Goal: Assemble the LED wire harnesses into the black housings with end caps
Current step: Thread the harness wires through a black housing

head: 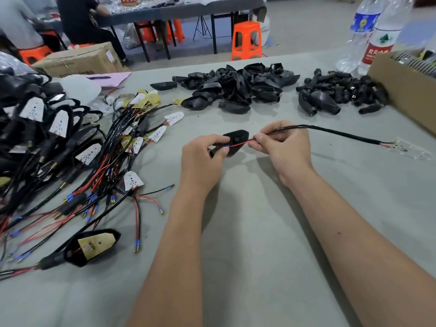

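1. Both forearms reach up from the near edge; the left hand [203, 159] pinches the black housing [236, 140] above the grey table [247, 232].
2. Immediately right of the housing, the right hand [285, 147] grips the wire harness [335, 132], fingers curled round it.
3. Its red lead [240, 144] runs leftward into the housing; the harness's long axis trails right, LED board [408, 149] far from the housing.
4. Threading likely means pulling leftward, the left hand being nearer the lead's tip.

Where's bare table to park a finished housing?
Free: the grey cloth between the forearms, and the stretch right of the right hand below the black cable. Crowded: harness tangle at left, housing pile and end caps along the back.
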A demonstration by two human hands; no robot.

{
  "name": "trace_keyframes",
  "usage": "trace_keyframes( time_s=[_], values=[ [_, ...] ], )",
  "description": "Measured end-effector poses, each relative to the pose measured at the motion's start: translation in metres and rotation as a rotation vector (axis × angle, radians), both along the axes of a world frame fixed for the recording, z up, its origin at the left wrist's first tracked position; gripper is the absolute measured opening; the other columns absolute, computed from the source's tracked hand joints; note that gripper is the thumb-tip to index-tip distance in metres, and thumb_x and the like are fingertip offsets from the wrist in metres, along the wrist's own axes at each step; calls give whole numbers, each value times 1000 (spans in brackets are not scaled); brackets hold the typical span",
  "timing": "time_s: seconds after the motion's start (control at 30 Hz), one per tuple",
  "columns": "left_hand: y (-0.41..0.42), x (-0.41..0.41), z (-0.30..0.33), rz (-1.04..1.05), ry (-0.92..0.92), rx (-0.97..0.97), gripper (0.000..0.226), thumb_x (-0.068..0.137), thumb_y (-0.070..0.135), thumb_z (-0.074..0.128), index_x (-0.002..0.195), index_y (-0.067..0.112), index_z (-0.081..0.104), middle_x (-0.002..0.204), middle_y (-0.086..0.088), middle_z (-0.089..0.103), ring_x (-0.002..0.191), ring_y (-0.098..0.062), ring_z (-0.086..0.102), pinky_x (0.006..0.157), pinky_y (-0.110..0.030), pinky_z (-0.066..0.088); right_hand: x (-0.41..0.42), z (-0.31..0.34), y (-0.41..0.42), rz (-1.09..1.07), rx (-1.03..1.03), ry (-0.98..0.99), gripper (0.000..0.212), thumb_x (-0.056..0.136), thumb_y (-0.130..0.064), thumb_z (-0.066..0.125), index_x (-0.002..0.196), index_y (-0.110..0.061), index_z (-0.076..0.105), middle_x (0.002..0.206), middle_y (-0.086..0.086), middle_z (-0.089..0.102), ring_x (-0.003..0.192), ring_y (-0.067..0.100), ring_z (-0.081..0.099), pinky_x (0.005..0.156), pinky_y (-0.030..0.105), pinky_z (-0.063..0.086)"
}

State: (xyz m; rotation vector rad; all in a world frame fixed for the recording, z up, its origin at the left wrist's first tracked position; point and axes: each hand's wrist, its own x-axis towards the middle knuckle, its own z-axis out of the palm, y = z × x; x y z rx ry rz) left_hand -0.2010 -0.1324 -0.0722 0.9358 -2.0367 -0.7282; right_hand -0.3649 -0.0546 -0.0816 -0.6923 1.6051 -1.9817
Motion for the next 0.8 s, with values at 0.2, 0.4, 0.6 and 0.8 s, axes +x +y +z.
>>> trace_keyframes(
  time_s=[0.2, 0.4, 0.6, 0.8],
  values=[
    [1, -1, -2, -19, 62, 18, 36, 83, 8, 79, 114, 27, 77, 99, 15, 73, 71, 1, 59, 72, -21, 51, 4, 3, 2, 98, -24, -4, 11, 88, 8, 74, 88, -1, 66, 78, 18, 77, 75, 34, 78, 77, 38, 65],
    [15, -13, 2, -40, 233, 150, 69, 77, 16, 88, 135, 38, 56, 90, 15, 74, 74, -11, 72, 74, -25, 59, 11, 10, 7, 202, 7, 87, 10, 89, 0, 77, 91, 0, 67, 71, 20, 74, 57, 26, 73, 45, 27, 53],
    [14, -14, 6, -72, 584, 682, 18, 87, 3, 78, 100, 1, 66, 92, -19, 77, 83, -31, 78, 82, -36, 63, 8, 9, 5, 90, 44, 117, 19, 82, -9, 85, 88, -12, 67, 72, 8, 75, 53, 16, 67, 44, 23, 47],
    [15, -12, 8, -19, 616, 758, 14, 87, -11, 72, 97, -3, 68, 91, -26, 75, 81, -32, 78, 80, -28, 63, 5, 4, 0, -92, 262, 308, 51, 73, -45, 89, 108, -32, 54, 117, -1, 50, 86, 7, 58, 76, 25, 49]
  ],
)
